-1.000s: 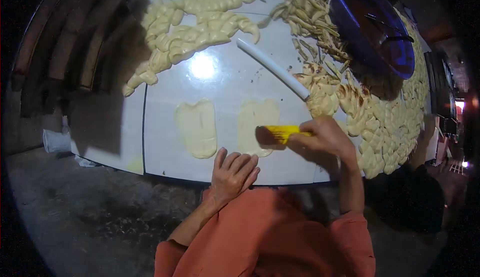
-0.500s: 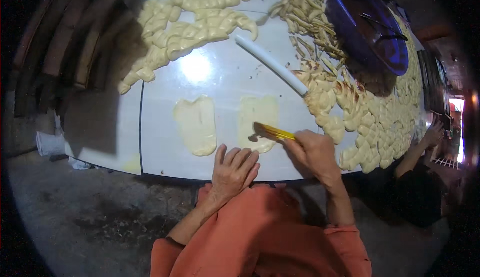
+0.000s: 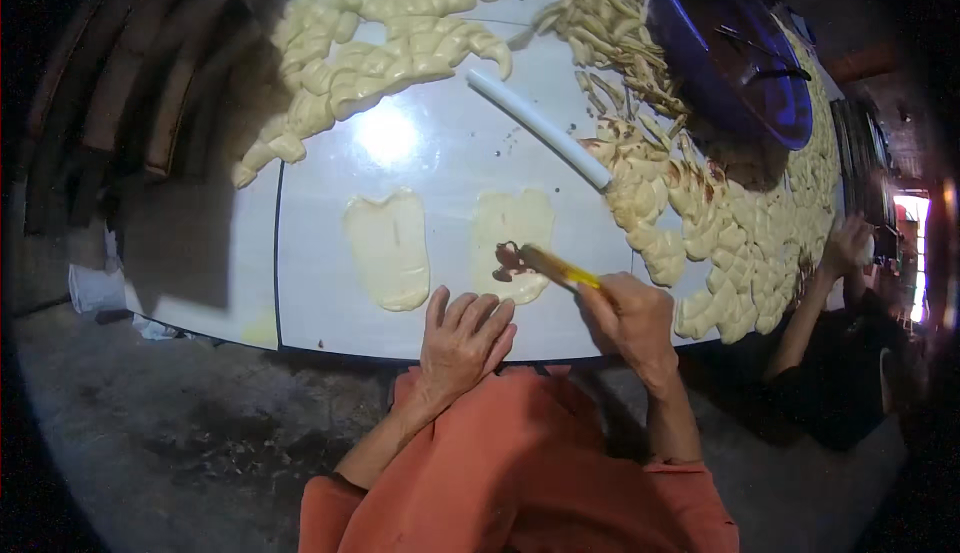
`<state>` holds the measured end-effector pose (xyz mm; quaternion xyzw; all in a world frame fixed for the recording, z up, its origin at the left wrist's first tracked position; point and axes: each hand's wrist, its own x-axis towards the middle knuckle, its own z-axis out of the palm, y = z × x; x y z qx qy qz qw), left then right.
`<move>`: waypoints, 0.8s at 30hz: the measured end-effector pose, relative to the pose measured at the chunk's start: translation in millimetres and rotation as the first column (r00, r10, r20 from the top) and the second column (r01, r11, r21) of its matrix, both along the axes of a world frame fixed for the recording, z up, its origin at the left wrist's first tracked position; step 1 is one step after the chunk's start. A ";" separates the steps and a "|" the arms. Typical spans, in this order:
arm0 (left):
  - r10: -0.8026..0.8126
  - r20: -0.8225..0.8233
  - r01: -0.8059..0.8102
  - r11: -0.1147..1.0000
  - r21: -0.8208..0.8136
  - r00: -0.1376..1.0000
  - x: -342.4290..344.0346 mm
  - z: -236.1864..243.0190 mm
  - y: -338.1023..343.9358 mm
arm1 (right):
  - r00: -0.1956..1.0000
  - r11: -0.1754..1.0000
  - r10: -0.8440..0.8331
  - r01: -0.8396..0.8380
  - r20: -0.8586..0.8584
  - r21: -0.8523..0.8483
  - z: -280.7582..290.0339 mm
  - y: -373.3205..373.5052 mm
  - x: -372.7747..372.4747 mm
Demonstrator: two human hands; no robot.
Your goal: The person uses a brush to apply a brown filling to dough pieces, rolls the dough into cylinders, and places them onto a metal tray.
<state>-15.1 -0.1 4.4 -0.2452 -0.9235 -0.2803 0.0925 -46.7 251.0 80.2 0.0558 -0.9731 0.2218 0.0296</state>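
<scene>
My right hand [image 3: 634, 321] is closed round a yellow-handled brush [image 3: 566, 269], its dark end low over the right flattened dough piece [image 3: 512, 215]. A smear of dark brown filling [image 3: 509, 261] lies on that dough beside the brush's tip. To its left is a second flattened dough piece [image 3: 388, 243], with no filling on it. My left hand [image 3: 462, 341] rests open at the table's front edge, fingers stretched toward the space between the two pieces. It holds nothing.
A white pipe-like roller [image 3: 540, 129] lies beyond the dough. Dough lumps [image 3: 385, 58] cover the back left, and more [image 3: 740, 253] the right. Brown strips [image 3: 610, 23] lie beside a purple basin [image 3: 668, 33] with dark contents. A co-worker's hand [image 3: 848, 243] is at far right.
The brush has swung slightly, and more dark filling shows on the right dough piece. My left hand has stayed put. The co-worker's arm has moved nearer the table.
</scene>
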 end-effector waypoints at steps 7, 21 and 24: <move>-0.024 0.022 0.025 0.999 -0.047 0.999 -2.4 5.5 3.6 | 0.983 0.997 0.072 -0.076 0.168 0.012 -4.9 4.6 2.9; -0.022 -0.016 0.020 0.994 -0.103 1.000 -0.4 -0.3 -1.4 | 0.907 0.630 -0.376 0.401 0.190 -0.665 79.7 150.7 -148.0; -0.020 -0.033 0.015 0.991 -0.135 0.999 8.3 -11.3 0.5 | 0.902 0.858 -0.423 0.367 -0.090 -0.360 85.3 224.9 -200.2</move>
